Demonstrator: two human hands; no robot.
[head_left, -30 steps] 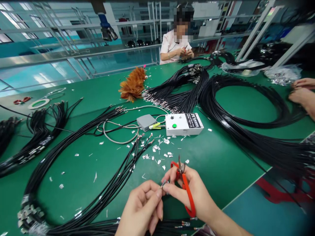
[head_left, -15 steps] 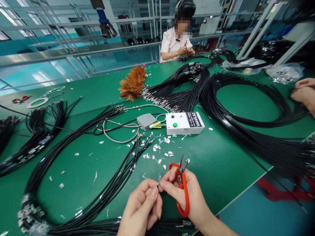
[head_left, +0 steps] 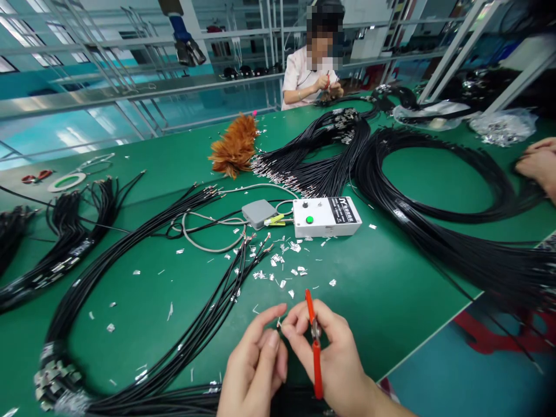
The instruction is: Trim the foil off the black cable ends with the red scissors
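My left hand [head_left: 252, 370] pinches the stripped end of a cable [head_left: 278, 324] between thumb and curled fingers, its index finger raised. The rest of that cable is hidden by the hand. In my right hand [head_left: 341, 353] is a pair of red-handled scissors [head_left: 317, 370], hooked in the palm with the handles one above the other. The right thumb and index fingertip come together at the bared wire tip, close beside the left fingers. A bundle of black cables [head_left: 204, 324] lies just left of my hands, with more cables running under the left wrist.
Foil scraps [head_left: 295, 247] litter the green table [head_left: 373, 278]. Beyond them stand a white control box [head_left: 325, 217] with a green button and a grey box [head_left: 259, 214]. Large black cable coils [head_left: 417, 220] lie right. A co-worker [head_left: 310, 75] sits opposite; another person's hand [head_left: 541, 165] shows at right.
The scissors have turned in my right hand, their blades no longer pointing up in plain sight. My left index finger has lifted off the wire tip.
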